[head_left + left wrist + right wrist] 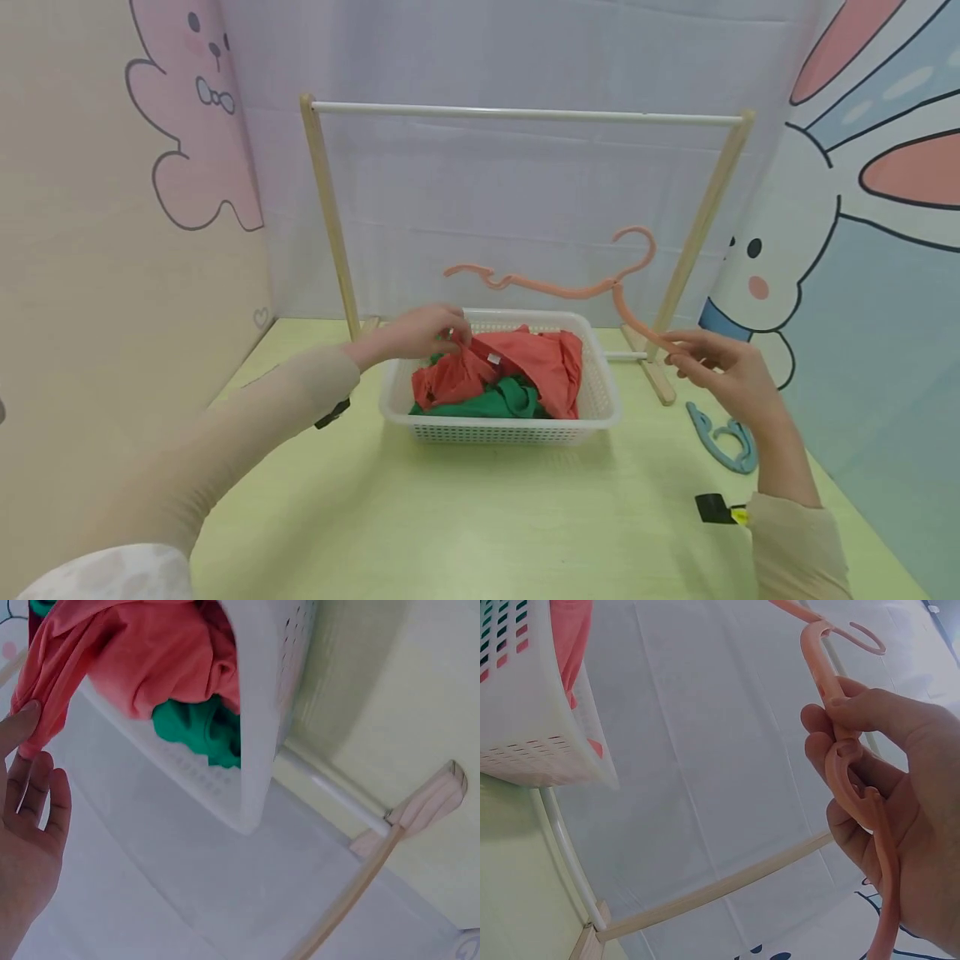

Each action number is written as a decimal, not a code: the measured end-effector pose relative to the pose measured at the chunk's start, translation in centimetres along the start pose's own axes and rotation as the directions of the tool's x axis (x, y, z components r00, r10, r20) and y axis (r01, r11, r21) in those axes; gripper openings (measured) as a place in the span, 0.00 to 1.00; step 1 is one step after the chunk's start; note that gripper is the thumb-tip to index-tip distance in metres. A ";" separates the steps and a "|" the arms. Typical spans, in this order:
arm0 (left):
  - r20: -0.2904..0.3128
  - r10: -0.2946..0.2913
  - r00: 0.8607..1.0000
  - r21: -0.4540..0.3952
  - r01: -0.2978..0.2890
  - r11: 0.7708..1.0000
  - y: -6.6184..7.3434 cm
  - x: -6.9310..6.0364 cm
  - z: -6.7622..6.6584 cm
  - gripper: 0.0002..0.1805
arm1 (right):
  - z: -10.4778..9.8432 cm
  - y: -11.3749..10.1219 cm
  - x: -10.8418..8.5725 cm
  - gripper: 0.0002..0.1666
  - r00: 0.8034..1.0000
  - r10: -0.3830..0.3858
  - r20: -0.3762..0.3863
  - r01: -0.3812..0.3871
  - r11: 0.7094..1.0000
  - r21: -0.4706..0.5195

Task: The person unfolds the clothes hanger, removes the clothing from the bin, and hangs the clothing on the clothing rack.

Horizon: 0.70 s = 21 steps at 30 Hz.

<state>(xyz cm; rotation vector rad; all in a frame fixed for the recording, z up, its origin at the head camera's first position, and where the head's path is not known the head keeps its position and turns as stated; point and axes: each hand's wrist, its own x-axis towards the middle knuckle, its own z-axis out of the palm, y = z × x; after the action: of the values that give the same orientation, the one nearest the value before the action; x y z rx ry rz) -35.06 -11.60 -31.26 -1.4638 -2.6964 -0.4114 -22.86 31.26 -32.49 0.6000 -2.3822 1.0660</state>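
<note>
My left hand (429, 335) pinches a fold of a red garment (536, 362) in the white basket (498, 423); the left wrist view shows thumb and fingers on the red cloth (56, 675). Below the red garment, in the same basket, lies green cloth (487, 402). My right hand (731, 375) grips one arm of an orange clothes hanger (562, 290), held up to the right of the basket with its hook upward. In the right wrist view, thumb and fingers close round the hanger (821, 667), partly hiding it.
Behind the basket stands a clothes rack with a white rail (525, 112) and wooden posts (330, 212). A blue folded hanger (720, 442) lies on the table (480, 517) at the right. Decorated panels (885, 333) border both sides.
</note>
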 end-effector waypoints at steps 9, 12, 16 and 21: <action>-0.221 0.014 0.975 -0.075 -0.031 0.997 -2.1 -0.3 -4.7 0.05 | -0.1 -0.1 -0.2 0.18 1.000 -0.006 -0.021 0.007 1.000 0.031; -0.307 0.001 0.952 -0.082 -0.028 0.996 -2.5 -0.8 -5.6 0.08 | -0.1 0.0 -0.3 0.18 0.999 -0.005 -0.035 0.006 0.999 0.032; -0.283 0.008 0.959 -0.013 -0.013 1.000 -3.1 -1.6 -5.0 0.12 | -0.1 0.0 -0.4 0.18 0.999 -0.010 -0.051 0.013 0.999 0.053; -0.088 -0.053 0.995 -0.017 0.052 0.999 -3.4 -2.8 -2.4 0.10 | 0.1 0.0 -0.5 0.19 0.999 -0.041 -0.034 0.043 0.997 0.058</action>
<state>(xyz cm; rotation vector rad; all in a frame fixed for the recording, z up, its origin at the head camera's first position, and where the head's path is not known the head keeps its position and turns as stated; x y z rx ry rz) -36.55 -16.31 -30.12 -1.3471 -2.6722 -0.4880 -22.49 31.29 -32.88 0.6453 -2.3070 1.1219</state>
